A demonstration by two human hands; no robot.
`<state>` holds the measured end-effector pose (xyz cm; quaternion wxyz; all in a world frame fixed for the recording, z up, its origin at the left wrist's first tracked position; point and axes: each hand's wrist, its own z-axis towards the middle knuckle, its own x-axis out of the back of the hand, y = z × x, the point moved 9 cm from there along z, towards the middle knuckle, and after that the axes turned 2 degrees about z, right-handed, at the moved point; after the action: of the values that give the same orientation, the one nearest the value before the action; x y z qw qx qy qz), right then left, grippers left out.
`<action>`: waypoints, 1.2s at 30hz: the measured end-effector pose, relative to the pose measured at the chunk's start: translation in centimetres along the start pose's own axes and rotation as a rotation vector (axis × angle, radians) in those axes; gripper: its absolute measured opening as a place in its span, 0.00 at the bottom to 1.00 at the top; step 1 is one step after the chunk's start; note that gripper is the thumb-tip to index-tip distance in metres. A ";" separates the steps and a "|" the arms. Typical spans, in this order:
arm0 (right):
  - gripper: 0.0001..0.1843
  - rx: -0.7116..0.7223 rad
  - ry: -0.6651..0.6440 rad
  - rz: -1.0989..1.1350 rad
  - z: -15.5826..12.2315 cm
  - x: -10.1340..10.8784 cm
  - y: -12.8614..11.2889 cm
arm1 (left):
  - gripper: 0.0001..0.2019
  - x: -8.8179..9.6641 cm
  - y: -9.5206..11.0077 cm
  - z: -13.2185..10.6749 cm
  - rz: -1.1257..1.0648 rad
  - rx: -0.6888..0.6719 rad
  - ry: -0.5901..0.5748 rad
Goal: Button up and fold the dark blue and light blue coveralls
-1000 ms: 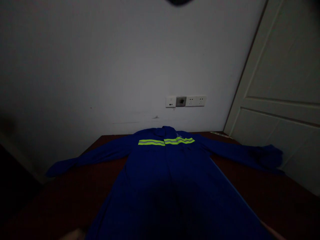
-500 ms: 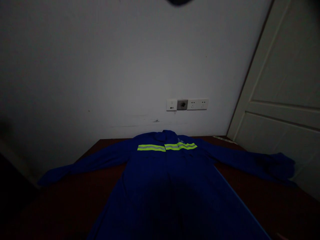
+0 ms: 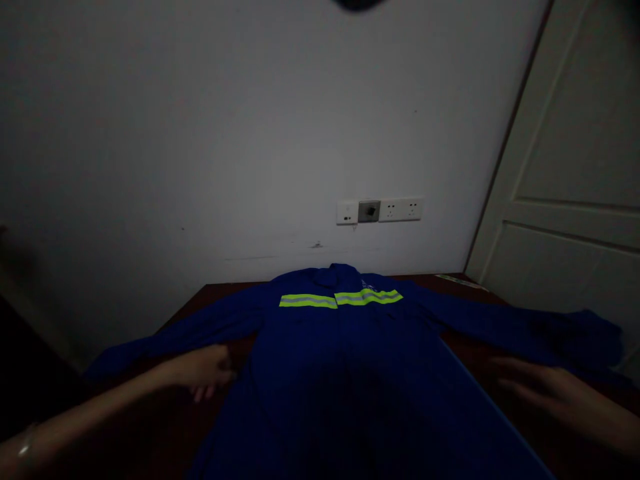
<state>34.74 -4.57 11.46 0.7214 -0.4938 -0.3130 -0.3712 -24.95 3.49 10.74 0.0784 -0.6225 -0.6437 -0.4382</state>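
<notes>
A blue long-sleeved work jacket (image 3: 310, 347) lies spread on a dark red table, collar toward the wall and both sleeves stretched out sideways. A yellow-green reflective band (image 3: 369, 297) crosses its chest. Its lower end runs out of view, so it could be a longer garment. My left hand (image 3: 207, 370) is beside the jacket's left edge, below the sleeve, with loosely bent fingers and nothing visible in them. On the other side my right hand (image 3: 545, 390) hovers below the right sleeve, fingers stretched out and slightly blurred. Whether either hand touches the cloth is unclear.
Behind the table (image 3: 213, 291) rises a pale wall (image 3: 250, 133) with a row of sockets (image 3: 400, 209). A white panelled door (image 3: 575, 167) stands at the right. A thin flat strip (image 3: 460, 282) lies at the table's back right corner. The light is dim.
Both my hands have come into view from below, one on each side of the jacket. The camera view has shifted slightly; the jacket lies as before.
</notes>
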 end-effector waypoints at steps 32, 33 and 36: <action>0.22 -0.160 -0.149 -0.232 40.3 -17.6 -8.0 | 0.15 20.9 13.9 29.4 -0.236 0.020 0.649; 0.22 -0.166 -0.158 -0.232 40.5 -17.7 -7.8 | 0.15 21.4 14.2 29.3 -0.236 0.010 0.662; 0.22 -0.177 -0.187 -0.220 41.1 -17.8 -7.2 | 0.15 22.8 15.0 28.7 -0.225 -0.024 0.694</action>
<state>15.78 36.59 13.34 0.5979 -0.5507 -0.3969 -0.4263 -3.96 36.81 15.11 0.2361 -0.3628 -0.6381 -0.6368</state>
